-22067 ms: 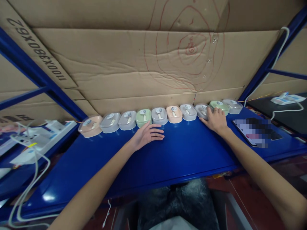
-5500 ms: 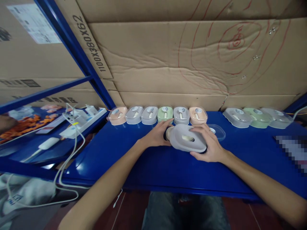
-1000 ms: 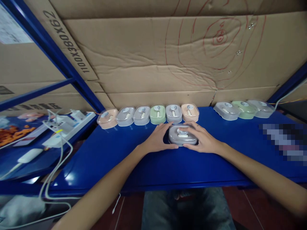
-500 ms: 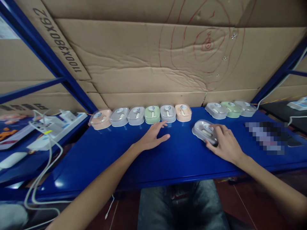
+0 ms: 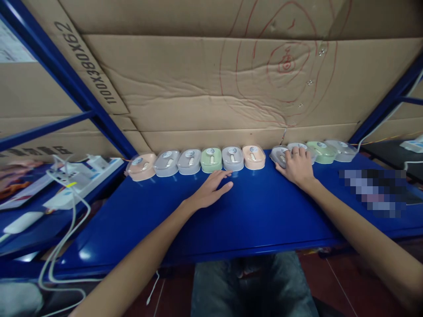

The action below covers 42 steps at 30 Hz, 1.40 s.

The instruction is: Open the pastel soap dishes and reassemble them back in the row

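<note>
While 9 cases [image 5: 233,158] line cardboard [image 5: 198,97], hands [image 5: 297,167] rest.

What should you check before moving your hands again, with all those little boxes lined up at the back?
1. Right hand on the grey box: ok, fingers rest on top of it.
2. Grey box in line with the row: ok, it sits by the cardboard wall, with a gap to the peach box.
3. Left hand free: ok, it lies flat and open on the blue shelf, holding nothing.
4. Lid of the grey box shut: cannot tell, the hand hides it.
5. Green box to its right undisturbed: ok, it stands in the row.
</note>
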Motion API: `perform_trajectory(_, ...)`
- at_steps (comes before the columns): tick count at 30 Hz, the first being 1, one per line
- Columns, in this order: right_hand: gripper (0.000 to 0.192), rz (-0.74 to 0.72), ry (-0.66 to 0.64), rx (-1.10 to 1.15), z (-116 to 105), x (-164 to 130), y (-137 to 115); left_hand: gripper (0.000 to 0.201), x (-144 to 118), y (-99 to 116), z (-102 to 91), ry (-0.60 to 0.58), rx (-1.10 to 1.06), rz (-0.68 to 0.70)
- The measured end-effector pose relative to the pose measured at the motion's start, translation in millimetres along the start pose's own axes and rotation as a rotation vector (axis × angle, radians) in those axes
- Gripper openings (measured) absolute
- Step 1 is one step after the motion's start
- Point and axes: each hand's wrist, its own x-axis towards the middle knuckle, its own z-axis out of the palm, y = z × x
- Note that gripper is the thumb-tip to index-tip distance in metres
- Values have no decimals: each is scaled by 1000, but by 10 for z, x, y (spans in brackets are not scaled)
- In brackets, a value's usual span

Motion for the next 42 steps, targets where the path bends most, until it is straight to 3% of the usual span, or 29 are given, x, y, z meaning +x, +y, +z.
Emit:
perform_trajectory(5, 59, 87, 20, 46, 165, 182, -66, 52, 11, -13, 3, 0, 7, 29)
perform_trajectory(12, 64, 152, 49, 100, 266, 205, -42, 53, 18, -50, 18, 8, 14, 28)
perform_trajectory(23, 75, 180, 27, 202, 209, 184, -52, 52, 23, -89, 27, 17, 11, 14)
perform_trajectory(28, 79, 172, 112, 248, 157, 123, -53, 51, 24, -87, 30, 32, 11, 6)
perform_trajectory(32, 73, -52, 163, 356, 29, 70, -197, 50, 30, -65, 26, 37, 6, 5)
perform_trajectory(36, 77, -339, 107, 516, -43, 65, -404, 50, 39, -51, 23, 45, 15, 23)
perform_trajectory(42, 79, -412, -7, 604, 10, 72, -456, 50, 49, -53, 31, 69, 19, 36)
